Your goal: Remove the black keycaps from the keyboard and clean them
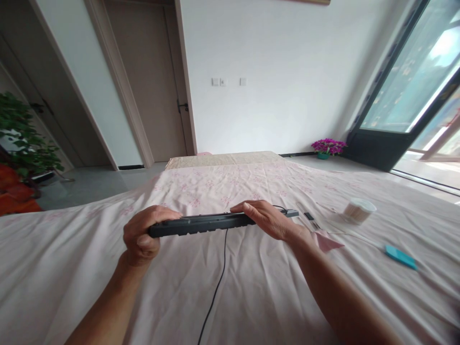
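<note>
A black keyboard (204, 224) is held above the bedspread, seen edge-on with its keys facing down. My left hand (143, 235) is closed around its left end, thumb on the near side. My right hand (268, 218) lies over the right part of its upturned back, fingers stretched out to the left; its fingertips are partly hidden. A black cord (222, 273) hangs below the keyboard and runs toward me. A short loop of dark cord shows beside my right hand, near the keyboard's right end.
A pale pink floral sheet (201, 287) spreads beneath. To the right lie a pink cloth (328, 241), a small black-ended tool (309, 217), a clear tub of cotton swabs (359, 211) and a teal flat object (400, 257). Purple flowers (328, 146) stand by the far wall.
</note>
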Action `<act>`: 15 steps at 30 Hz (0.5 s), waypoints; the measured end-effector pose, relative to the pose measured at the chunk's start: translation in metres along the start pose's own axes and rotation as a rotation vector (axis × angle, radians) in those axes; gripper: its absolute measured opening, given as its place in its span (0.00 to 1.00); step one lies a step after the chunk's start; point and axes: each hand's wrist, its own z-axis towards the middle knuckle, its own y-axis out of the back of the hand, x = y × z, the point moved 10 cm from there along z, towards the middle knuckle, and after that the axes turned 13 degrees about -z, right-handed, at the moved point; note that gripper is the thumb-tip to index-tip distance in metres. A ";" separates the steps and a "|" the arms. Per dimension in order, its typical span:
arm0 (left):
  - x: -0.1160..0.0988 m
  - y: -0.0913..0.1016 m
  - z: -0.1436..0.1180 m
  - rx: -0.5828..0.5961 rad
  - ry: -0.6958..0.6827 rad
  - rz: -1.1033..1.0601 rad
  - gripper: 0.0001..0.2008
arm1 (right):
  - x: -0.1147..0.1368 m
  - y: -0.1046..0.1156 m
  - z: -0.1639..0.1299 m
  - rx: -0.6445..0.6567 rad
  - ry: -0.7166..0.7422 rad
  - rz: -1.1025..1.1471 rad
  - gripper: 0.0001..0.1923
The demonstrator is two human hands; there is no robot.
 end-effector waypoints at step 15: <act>-0.004 -0.005 -0.001 0.040 -0.081 -0.047 0.37 | 0.018 0.021 -0.004 -0.143 0.046 -0.024 0.27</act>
